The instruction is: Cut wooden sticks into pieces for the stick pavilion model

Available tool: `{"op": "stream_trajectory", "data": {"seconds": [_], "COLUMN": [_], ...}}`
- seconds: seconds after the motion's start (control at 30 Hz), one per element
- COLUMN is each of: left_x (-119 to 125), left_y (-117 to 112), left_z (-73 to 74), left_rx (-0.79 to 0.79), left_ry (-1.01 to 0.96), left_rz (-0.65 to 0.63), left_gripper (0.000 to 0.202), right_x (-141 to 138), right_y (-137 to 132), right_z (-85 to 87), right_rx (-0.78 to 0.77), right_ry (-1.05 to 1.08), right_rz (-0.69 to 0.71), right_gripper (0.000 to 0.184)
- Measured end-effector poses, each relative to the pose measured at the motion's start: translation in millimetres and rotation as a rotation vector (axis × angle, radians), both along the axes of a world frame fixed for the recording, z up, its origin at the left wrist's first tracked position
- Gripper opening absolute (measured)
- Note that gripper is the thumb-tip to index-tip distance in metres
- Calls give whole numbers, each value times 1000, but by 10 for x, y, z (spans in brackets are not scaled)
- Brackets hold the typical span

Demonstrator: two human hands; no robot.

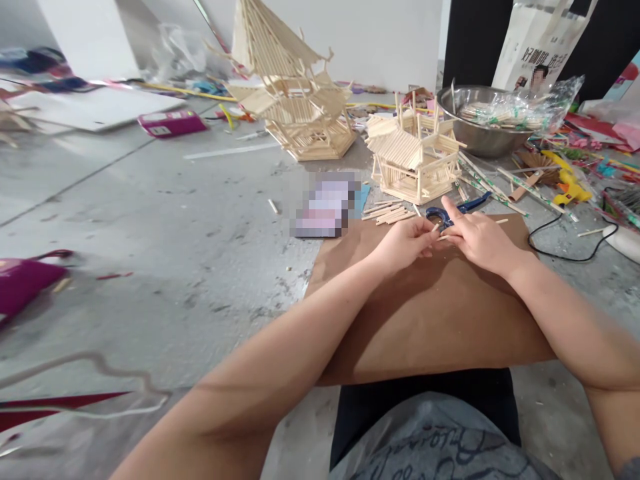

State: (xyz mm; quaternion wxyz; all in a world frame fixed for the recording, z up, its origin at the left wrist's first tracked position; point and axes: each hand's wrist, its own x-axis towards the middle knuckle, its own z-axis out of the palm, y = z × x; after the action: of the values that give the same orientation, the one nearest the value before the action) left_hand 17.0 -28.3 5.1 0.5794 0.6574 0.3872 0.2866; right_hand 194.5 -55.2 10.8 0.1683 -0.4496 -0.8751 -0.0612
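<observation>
Over a brown paper sheet [425, 333], my hands meet at the fingertips. My left hand [407, 245] is closed in a pinch on a short wooden stick [436, 228]. My right hand [480, 243] touches the left fingertips, its index finger stretched out and its other fingers bent around a small pale stick piece [444, 237]. Partly hidden behind the right hand lies a blue-handled hand tool [473, 203]; its kind is unclear. Just beyond my left hand is a pile of cut wooden sticks [393, 213]. A small six-sided stick pavilion [417, 157] stands behind them.
A tall stick pagoda [310, 100] stands farther back. A blurred phone [323, 207] lies left of the paper. At the back right are a steel bowl [485, 137] of wrapped sticks, a yellow glue gun [570, 180] and a black cable [565, 257].
</observation>
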Motion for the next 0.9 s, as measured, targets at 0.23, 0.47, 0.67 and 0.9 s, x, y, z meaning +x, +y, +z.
{"op": "stream_trajectory", "data": {"seconds": [0.23, 0.47, 0.67, 0.9], "left_x": [-26, 2, 68, 49], "left_y": [2, -31, -35, -2], "left_z": [-13, -11, -124, -95], "left_rx": [40, 64, 112, 204], "left_ry": [0, -71, -49, 37], "left_rz": [-117, -27, -66, -23], "left_gripper": [12, 16, 16, 17], "right_x": [-36, -33, -95, -112], "right_y": [-94, -20, -45, -75], "right_z": [103, 101, 51, 57], "right_rx": [268, 93, -305, -301], "right_ry": [69, 795, 802, 724], "right_rz": [-126, -283, -89, -124], "right_gripper": [48, 48, 26, 17]}}
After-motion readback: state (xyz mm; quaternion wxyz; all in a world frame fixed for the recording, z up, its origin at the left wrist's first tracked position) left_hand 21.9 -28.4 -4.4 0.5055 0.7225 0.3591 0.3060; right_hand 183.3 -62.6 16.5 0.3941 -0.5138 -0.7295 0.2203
